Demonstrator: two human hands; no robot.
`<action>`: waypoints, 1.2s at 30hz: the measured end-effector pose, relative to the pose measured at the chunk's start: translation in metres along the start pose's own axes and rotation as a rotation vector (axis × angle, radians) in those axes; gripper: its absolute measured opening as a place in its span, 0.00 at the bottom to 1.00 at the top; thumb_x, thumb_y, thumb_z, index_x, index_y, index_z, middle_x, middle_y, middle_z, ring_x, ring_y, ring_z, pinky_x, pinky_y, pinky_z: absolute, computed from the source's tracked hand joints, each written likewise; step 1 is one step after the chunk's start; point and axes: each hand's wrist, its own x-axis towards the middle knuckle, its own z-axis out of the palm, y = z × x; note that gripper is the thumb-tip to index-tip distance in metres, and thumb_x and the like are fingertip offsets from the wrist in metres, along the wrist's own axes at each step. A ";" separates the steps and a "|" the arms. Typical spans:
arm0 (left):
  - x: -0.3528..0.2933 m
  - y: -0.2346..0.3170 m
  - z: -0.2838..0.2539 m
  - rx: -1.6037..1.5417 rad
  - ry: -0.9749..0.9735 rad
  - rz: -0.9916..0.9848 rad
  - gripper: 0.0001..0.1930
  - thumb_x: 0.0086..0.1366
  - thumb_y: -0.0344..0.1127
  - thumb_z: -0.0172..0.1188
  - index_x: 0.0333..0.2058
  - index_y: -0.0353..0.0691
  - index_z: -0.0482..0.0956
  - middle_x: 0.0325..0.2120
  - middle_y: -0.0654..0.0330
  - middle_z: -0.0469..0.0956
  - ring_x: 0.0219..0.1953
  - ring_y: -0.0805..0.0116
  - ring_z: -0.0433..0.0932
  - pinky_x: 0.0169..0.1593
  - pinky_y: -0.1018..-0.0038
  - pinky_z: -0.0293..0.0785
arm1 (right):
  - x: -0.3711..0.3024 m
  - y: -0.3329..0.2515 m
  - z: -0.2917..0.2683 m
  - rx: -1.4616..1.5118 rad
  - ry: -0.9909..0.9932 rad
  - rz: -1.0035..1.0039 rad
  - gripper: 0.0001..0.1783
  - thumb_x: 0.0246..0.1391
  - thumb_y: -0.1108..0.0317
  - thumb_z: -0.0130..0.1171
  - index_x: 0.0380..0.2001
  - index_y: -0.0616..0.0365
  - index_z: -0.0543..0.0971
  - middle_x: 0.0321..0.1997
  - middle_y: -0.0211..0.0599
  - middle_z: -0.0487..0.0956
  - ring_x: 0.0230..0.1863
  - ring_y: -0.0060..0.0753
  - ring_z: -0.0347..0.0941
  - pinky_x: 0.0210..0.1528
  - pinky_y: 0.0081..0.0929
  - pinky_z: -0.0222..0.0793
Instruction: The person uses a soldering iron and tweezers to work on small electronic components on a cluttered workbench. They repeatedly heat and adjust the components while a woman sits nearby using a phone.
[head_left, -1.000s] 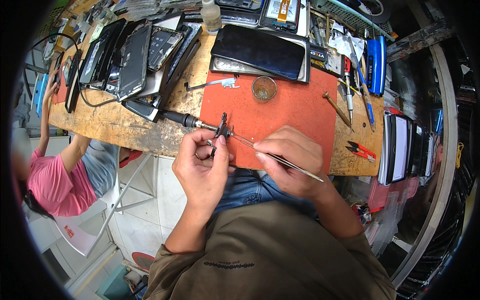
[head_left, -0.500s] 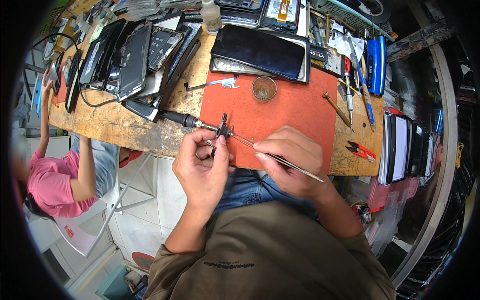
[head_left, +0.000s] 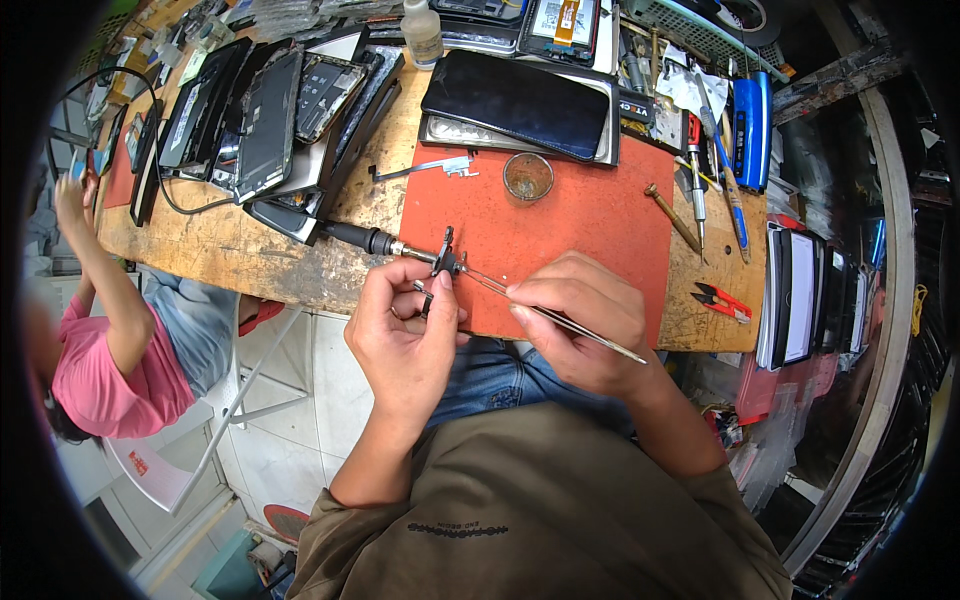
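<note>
Between the thumb and fingers of my left hand [head_left: 405,325] is a small black part [head_left: 446,258], held up over the near edge of the red mat [head_left: 590,230]. A dark strip [head_left: 427,300] hangs from it by my fingers. My right hand [head_left: 585,315] is closed on a pair of metal tweezers [head_left: 575,325], whose tips meet or nearly meet the part's right side; exact contact is too small to tell. Just behind my left fingers lies a soldering iron [head_left: 370,240] with a black handle, its front end partly hidden by the part.
A small round glass cup [head_left: 528,178] and a black phone [head_left: 515,105] on a box stand beyond my hands. Phone parts [head_left: 268,125] are piled at left. Red-handled snips [head_left: 722,302], a brass-coloured tool [head_left: 674,222] and screwdrivers lie right. A person in pink [head_left: 120,360] sits at far left.
My hands, the part and the tweezers stay in place. At far left the other person's arm has shifted and bent, with the hand moved at the table's edge.
</note>
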 end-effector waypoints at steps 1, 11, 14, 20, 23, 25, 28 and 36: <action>0.000 0.000 0.000 0.002 -0.002 -0.003 0.09 0.74 0.25 0.63 0.47 0.30 0.73 0.33 0.60 0.79 0.29 0.78 0.84 0.24 0.82 0.82 | 0.000 0.000 0.000 -0.001 0.002 0.000 0.15 0.48 0.86 0.69 0.41 0.66 0.83 0.33 0.43 0.82 0.31 0.42 0.79 0.33 0.35 0.73; 0.000 -0.002 0.000 -0.012 -0.006 0.014 0.09 0.73 0.25 0.64 0.46 0.31 0.74 0.34 0.62 0.79 0.28 0.78 0.84 0.24 0.82 0.82 | 0.000 -0.001 0.000 -0.004 0.008 0.002 0.15 0.47 0.86 0.70 0.40 0.66 0.83 0.33 0.43 0.82 0.30 0.42 0.79 0.33 0.35 0.73; 0.000 -0.002 0.000 -0.038 -0.005 -0.014 0.09 0.73 0.25 0.65 0.46 0.31 0.74 0.34 0.62 0.79 0.29 0.78 0.84 0.25 0.82 0.82 | 0.001 0.000 0.000 0.005 0.017 -0.003 0.15 0.47 0.86 0.70 0.40 0.66 0.83 0.32 0.42 0.82 0.30 0.41 0.78 0.32 0.35 0.73; 0.000 -0.002 -0.001 -0.030 -0.017 -0.008 0.09 0.73 0.26 0.65 0.46 0.32 0.74 0.33 0.62 0.79 0.29 0.78 0.84 0.26 0.82 0.82 | 0.000 0.000 0.000 -0.004 0.014 -0.013 0.14 0.47 0.86 0.70 0.39 0.65 0.83 0.32 0.42 0.82 0.30 0.41 0.78 0.32 0.35 0.72; 0.000 -0.002 -0.002 -0.015 -0.023 -0.010 0.09 0.73 0.26 0.65 0.46 0.32 0.74 0.34 0.62 0.79 0.29 0.78 0.84 0.26 0.82 0.82 | 0.000 0.000 0.000 -0.004 0.008 -0.009 0.14 0.47 0.86 0.70 0.39 0.65 0.83 0.32 0.42 0.82 0.30 0.42 0.78 0.32 0.35 0.72; 0.000 -0.002 -0.002 -0.031 -0.024 -0.034 0.09 0.73 0.26 0.65 0.46 0.31 0.74 0.34 0.62 0.79 0.29 0.78 0.84 0.26 0.82 0.82 | -0.001 0.001 0.000 -0.003 0.009 -0.009 0.14 0.48 0.86 0.70 0.40 0.65 0.83 0.32 0.42 0.82 0.30 0.42 0.78 0.32 0.35 0.72; 0.000 -0.002 -0.002 -0.006 -0.022 -0.003 0.09 0.73 0.26 0.65 0.46 0.31 0.74 0.34 0.62 0.79 0.29 0.78 0.84 0.26 0.82 0.82 | -0.001 0.000 0.000 -0.004 0.004 -0.006 0.14 0.48 0.86 0.69 0.40 0.65 0.83 0.32 0.42 0.82 0.30 0.42 0.79 0.33 0.35 0.72; 0.000 -0.001 -0.002 -0.005 -0.023 -0.011 0.09 0.73 0.26 0.65 0.46 0.31 0.74 0.33 0.62 0.79 0.29 0.78 0.84 0.26 0.82 0.82 | -0.001 0.000 -0.001 -0.005 -0.003 -0.007 0.15 0.48 0.86 0.69 0.40 0.66 0.83 0.33 0.43 0.82 0.31 0.42 0.79 0.33 0.35 0.73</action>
